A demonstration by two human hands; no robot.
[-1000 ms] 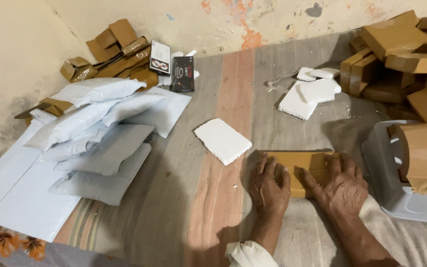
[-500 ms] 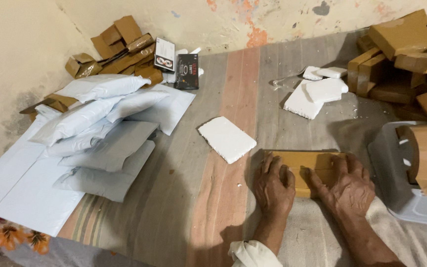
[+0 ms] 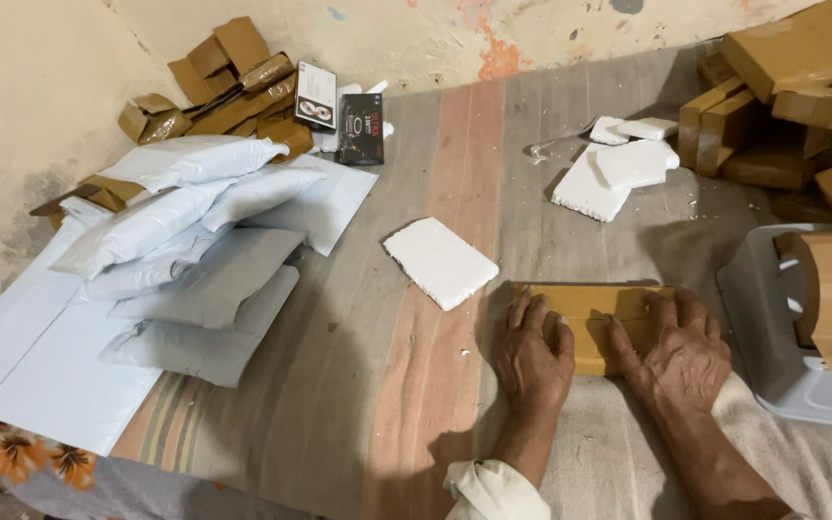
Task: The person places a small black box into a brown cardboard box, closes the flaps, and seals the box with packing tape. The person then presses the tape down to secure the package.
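Note:
A flat brown cardboard piece [image 3: 589,300] lies on the striped cloth in front of me. My left hand [image 3: 532,356] presses down on its left part, fingers spread flat. My right hand [image 3: 676,351] presses its right part the same way. Both palms cover much of the cardboard. A white foam slab [image 3: 440,262] lies just left of the cardboard, apart from my hands.
White padded mailers [image 3: 175,260] are stacked at the left. Brown cardboard scraps and two small printed boxes [image 3: 339,111] lie at the back wall. More foam pieces [image 3: 618,173] and brown boxes [image 3: 792,87] sit at the back right. A grey plastic bin [image 3: 772,337] holds cardboard at right.
My hands have stayed pressed on the cardboard with little shift. The camera has tilted slightly, so the scene sits a bit higher and to the right.

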